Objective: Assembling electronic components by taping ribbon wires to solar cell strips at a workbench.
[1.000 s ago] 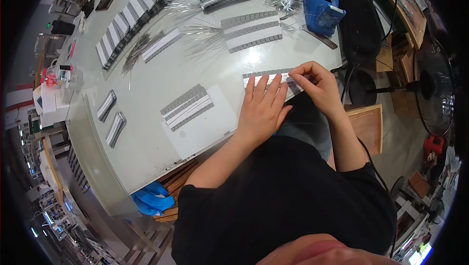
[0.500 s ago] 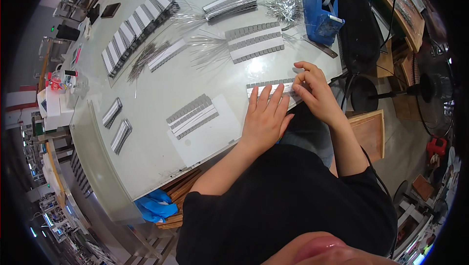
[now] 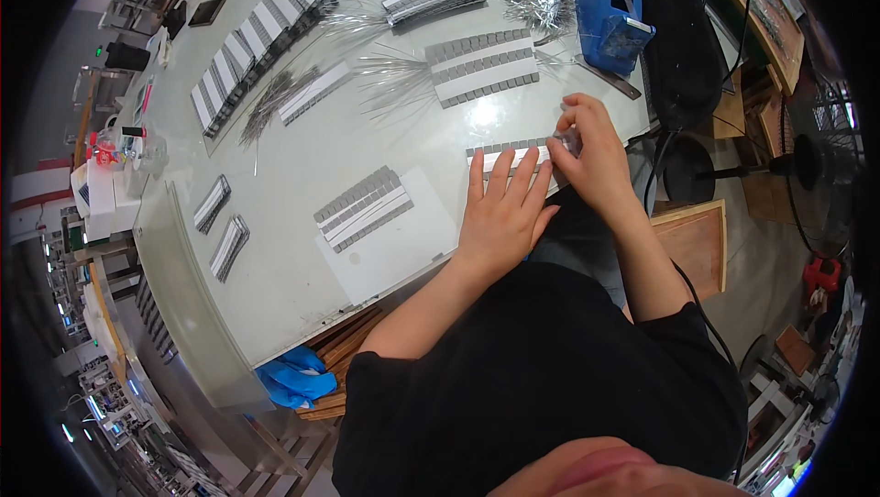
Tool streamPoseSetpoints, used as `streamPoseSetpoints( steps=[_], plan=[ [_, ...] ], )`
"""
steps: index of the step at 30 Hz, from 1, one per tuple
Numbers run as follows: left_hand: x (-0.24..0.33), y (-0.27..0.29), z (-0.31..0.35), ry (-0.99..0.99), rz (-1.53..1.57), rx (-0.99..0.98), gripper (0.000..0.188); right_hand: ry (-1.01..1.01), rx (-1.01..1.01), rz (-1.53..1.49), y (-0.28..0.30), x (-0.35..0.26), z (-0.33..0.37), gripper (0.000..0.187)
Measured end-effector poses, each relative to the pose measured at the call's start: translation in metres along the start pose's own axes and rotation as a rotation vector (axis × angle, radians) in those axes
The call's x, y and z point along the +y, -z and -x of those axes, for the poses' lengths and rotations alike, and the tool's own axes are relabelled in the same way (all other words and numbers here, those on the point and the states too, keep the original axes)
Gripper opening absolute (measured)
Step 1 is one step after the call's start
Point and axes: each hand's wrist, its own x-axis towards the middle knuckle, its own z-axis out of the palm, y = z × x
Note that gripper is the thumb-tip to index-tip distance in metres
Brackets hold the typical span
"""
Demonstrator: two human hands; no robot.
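A narrow strip with grey tabs and a white band [image 3: 524, 143] lies near the table's front edge. My left hand [image 3: 502, 215] rests flat on it, fingers spread and pressing it down. At the strip's right end my right hand [image 3: 594, 156] is curled, thumb and fingertips drawn in over a glossy clear bit. What exactly the fingers grip is partly hidden. Left of my hands, a similar grey-and-white piece [image 3: 365, 208] sits on a white board [image 3: 394, 254]. Beyond the strip lies a larger striped piece [image 3: 484, 69] with thin wires fanning out from its left.
A blue tape dispenser [image 3: 609, 16] stands at the far right, with a metal ruler-like bar [image 3: 612, 81] beside it. Stacked striped pieces [image 3: 261, 34] fill the back left. A silvery wire bundle [image 3: 539, 6] and two small strips [image 3: 229, 248] also lie on the table.
My right hand has shifted slightly, its fingers drawn in more at the strip's end. My left hand stays flat on the strip. The whole view has moved a little.
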Motion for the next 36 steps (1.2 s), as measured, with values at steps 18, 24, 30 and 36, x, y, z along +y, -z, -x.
streamPoseSetpoints(
  steps=[18, 24, 30, 36],
  plan=[
    [-0.018, 0.026, 0.012, 0.059, 0.141, -0.089, 0.052, -0.088, 0.042, -0.469, -0.010, 0.026, -0.018, 0.028],
    [-0.027, 0.033, 0.014, 0.026, 0.179, -0.090, 0.046, 0.457, 0.030, 0.002, -0.029, -0.012, -0.070, 0.044],
    [-0.034, 0.073, 0.037, 0.092, 0.192, -0.016, 0.047, 0.476, -0.027, 0.167, -0.040, -0.014, -0.084, 0.035],
    [-0.088, 0.111, 0.100, 0.406, -0.102, 0.095, 0.049, 0.528, -0.021, 0.220, -0.046, 0.002, -0.088, 0.040]
  ],
)
